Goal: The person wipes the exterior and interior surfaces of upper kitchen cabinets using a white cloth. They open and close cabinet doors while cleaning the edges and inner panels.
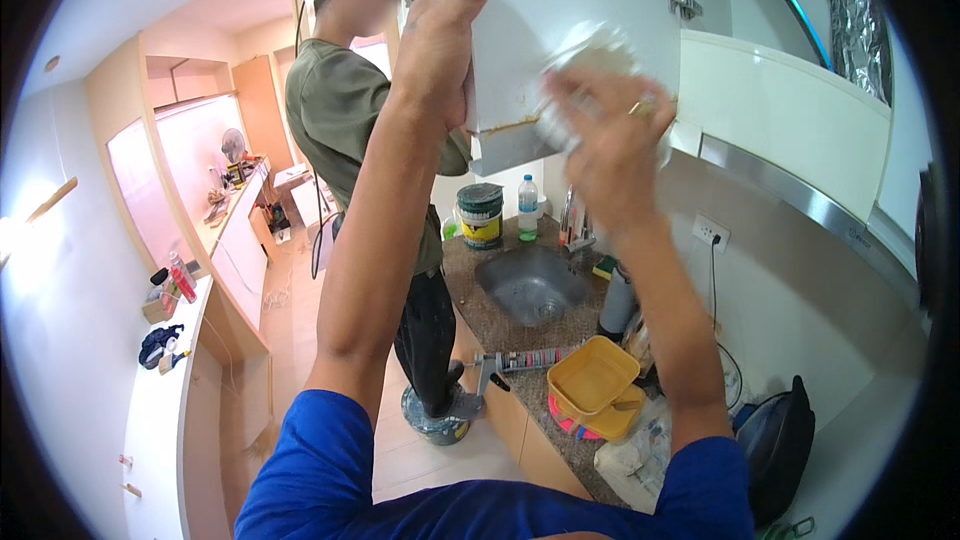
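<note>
My left hand (450, 37) is raised and grips the outer edge of a white cabinet door (517, 30). Blurred by motion, my right hand (611, 127) holds a crumpled white cloth or tissue (592, 49) against the door's lower part. A ring shows on one finger. Along the door's lower edge runs a brownish line, with a grey strip (517, 154) below it. A metal hinge (684, 1) joins the door to the cabinet at the right.
A person (345, 97) in a dark cap stands close at left, one foot on a bucket (435, 424). Below lie a sink (532, 285), a paint tub (480, 217), a bottle (528, 210), a caulking gun (525, 360) and yellow plastic containers (592, 379).
</note>
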The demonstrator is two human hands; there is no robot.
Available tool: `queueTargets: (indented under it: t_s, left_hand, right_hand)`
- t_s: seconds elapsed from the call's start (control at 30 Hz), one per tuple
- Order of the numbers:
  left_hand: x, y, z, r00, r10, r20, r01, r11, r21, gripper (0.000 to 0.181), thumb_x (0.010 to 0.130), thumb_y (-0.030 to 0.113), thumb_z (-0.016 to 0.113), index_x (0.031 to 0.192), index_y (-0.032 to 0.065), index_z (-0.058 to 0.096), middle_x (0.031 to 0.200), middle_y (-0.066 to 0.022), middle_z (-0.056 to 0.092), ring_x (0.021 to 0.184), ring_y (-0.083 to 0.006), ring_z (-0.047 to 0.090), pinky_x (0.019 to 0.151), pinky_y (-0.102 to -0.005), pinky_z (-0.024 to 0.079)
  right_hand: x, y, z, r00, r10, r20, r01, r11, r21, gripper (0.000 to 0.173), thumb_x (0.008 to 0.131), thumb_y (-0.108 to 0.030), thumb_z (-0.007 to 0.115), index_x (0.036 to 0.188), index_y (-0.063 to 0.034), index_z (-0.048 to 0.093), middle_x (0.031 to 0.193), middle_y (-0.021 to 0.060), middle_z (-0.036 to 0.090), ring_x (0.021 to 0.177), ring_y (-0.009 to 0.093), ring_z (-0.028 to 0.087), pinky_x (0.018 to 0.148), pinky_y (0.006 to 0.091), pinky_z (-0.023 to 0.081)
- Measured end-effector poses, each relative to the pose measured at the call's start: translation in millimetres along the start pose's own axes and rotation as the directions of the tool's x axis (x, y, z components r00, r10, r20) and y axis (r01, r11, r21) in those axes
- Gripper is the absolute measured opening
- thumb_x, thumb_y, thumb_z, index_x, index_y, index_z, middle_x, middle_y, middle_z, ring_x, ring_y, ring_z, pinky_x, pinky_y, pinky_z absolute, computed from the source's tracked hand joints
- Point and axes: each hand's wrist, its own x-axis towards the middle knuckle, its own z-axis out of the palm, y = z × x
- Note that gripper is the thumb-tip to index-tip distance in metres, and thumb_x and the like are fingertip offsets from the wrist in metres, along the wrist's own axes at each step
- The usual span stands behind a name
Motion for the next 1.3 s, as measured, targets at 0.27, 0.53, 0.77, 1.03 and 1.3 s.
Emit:
queueTargets:
  t_s: [0.27,0.53,0.77,1.03,1.3]
  left_hand:
    - [-2,3,-4,1.0,-0.004,-0.007,0.004,1.0,0.012,0.055,0.102,0.055,0.063,0.123,0.0037,0.062,0.106,-0.0071,0.069,0.092,-0.0183,0.068,0.082,-0.0351,0.055]
    - [2,-1,2,1.0,0.002,0.0,-0.002,1.0,0.014,0.055,0.101,0.055,0.063,0.121,0.0037,0.062,0.103,-0.0068,0.068,0.09,-0.0179,0.067,0.08,-0.0348,0.055]
    - [6,4,-7,0.981,0.18,-0.071,-0.164,0.969,0.184,0.055,0.101,0.053,0.066,0.109,-0.0014,0.065,0.099,-0.0066,0.068,0.089,-0.0156,0.065,0.079,-0.0306,0.052]
    - [-7,8,4,0.999,0.008,-0.054,-0.006,0.999,0.046,0.066,0.105,0.053,0.056,0.145,0.0008,0.048,0.13,-0.0146,0.061,0.116,-0.0263,0.064,0.097,-0.0413,0.056]
    - [-9,4,11,0.999,0.038,0.017,-0.038,0.999,0.001,0.067,0.103,0.054,0.06,0.136,-0.0032,0.055,0.118,-0.015,0.067,0.105,-0.0247,0.069,0.087,-0.0384,0.06]
  right_hand:
    - [-5,-38,-7,0.997,-0.017,0.081,0.012,0.998,0.054,0.053,0.077,-0.004,0.065,0.127,-0.0188,0.075,0.125,-0.0044,0.065,0.12,0.017,0.058,0.115,0.0538,0.023]
    - [-14,4,-9,0.982,0.151,0.109,-0.138,0.984,-0.117,0.046,0.082,-0.009,0.067,0.127,-0.0185,0.073,0.128,-0.0055,0.062,0.119,0.017,0.055,0.114,0.055,0.023]
    - [-7,-75,-8,1.0,-0.021,0.016,0.019,0.992,0.121,0.036,0.09,-0.017,0.063,0.123,-0.0235,0.075,0.129,-0.0088,0.061,0.124,0.015,0.053,0.118,0.0572,0.019]
    - [-30,62,31,0.981,0.194,0.027,-0.196,0.962,0.192,0.061,0.073,0.012,0.058,0.126,-0.0127,0.073,0.135,0.0042,0.063,0.125,0.027,0.061,0.109,0.0461,0.045]
    - [-38,82,34,0.911,0.412,-0.012,-0.397,0.886,0.239,0.058,0.073,0.01,0.058,0.127,-0.0077,0.071,0.132,0.0076,0.064,0.121,0.032,0.061,0.103,0.0473,0.046]
